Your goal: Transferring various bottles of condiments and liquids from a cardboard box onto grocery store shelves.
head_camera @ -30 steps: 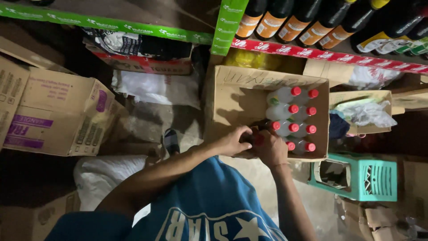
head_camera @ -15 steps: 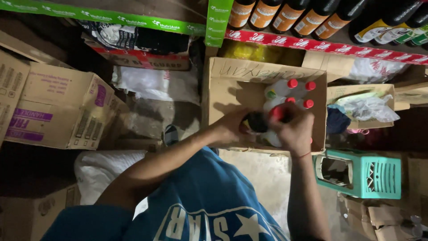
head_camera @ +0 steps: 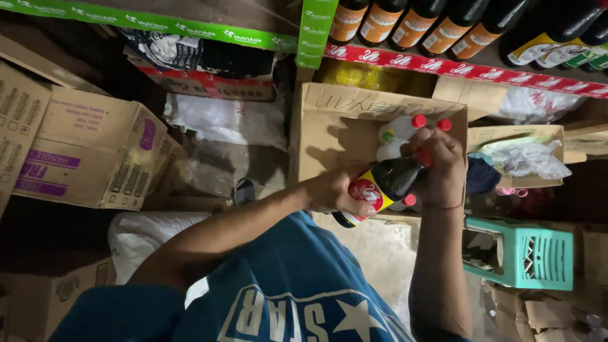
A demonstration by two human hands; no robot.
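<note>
Dark bottle: a dark-liquid bottle (head_camera: 383, 183) with a red round label and red cap lies tilted between both hands, just above the near edge of the open cardboard box (head_camera: 329, 136).
Left hand: the left hand (head_camera: 332, 190) wraps the bottle's lower body, fingers clenched around the labelled end.
Right hand: the right hand (head_camera: 440, 168) closes over the neck and cap end, fingers curled around it.
Handling: the bottle looks full, so likely weighty for its size; its smooth wall may be slippery, and whether it is glass or plastic cannot be told. A grip at base and neck together seems the surest hold.
Box: pale bottles with red caps (head_camera: 399, 130) stand toward the box's far right corner.
Right side: a teal plastic stool (head_camera: 532, 256) sits on the floor.
Far: a shelf row of dark bottles (head_camera: 443, 25) runs above a red edge strip.
</note>
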